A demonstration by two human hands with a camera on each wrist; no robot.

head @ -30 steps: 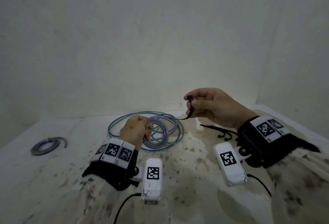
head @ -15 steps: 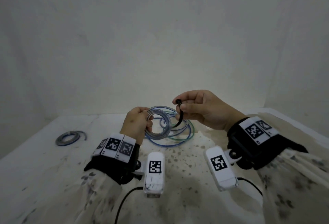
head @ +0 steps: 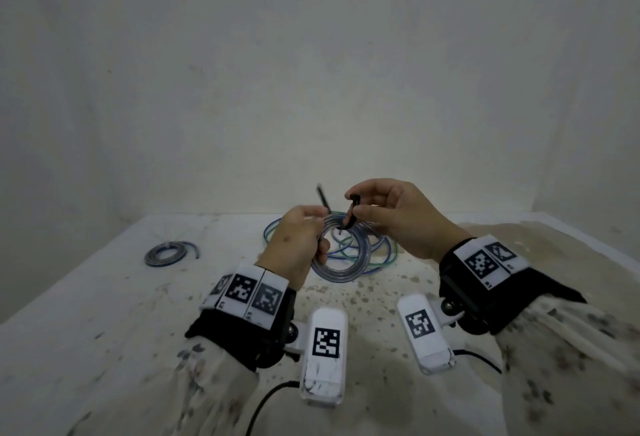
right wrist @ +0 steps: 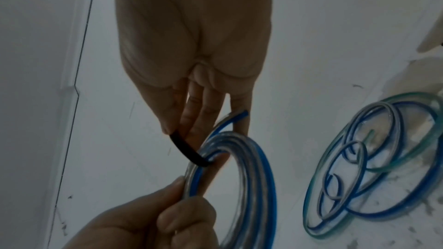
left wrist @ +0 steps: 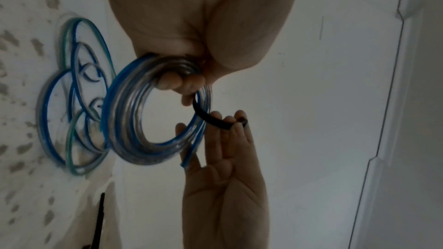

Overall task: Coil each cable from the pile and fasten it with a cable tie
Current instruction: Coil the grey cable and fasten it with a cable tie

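Both forearms reach forward over the desk (head: 86,314), wrists banded in black straps, hands raised close together above its far middle. The left hand (head: 294,248) is fisted, knuckles up, its grip curled round the coiled cable (left wrist: 153,113). The right hand (head: 398,217) sits just beside it, thumb and forefinger pinching the black cable tie (right wrist: 189,150), the other fingers loosely extended.
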